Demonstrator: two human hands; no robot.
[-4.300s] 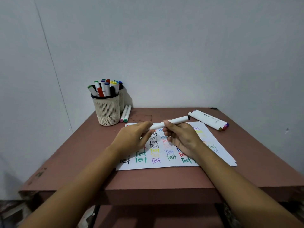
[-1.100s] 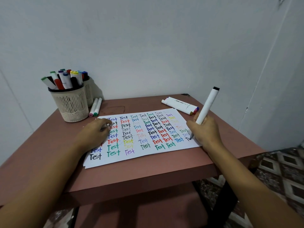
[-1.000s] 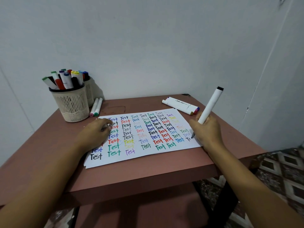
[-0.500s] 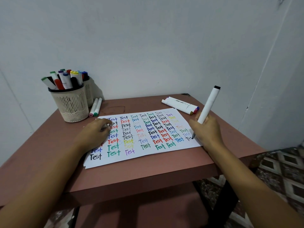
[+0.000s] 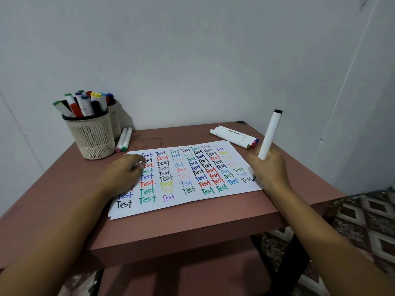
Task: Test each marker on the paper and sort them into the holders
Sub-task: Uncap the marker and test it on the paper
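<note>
My right hand [image 5: 270, 174] gripped black marker [image 5: 270, 133], tip at right edge of paper [image 5: 192, 201] | left hand [image 5: 123, 178] curled, hold unclear | risk: stroke could overrun onto table [image 5: 213, 227].

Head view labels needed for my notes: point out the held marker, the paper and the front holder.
held marker [image 5: 269, 135], head view, middle of its white barrel.
paper [image 5: 183, 199], head view, bare white strip near its front edge.
front holder [image 5: 94, 137], head view, its ribbed cream wall.
</note>
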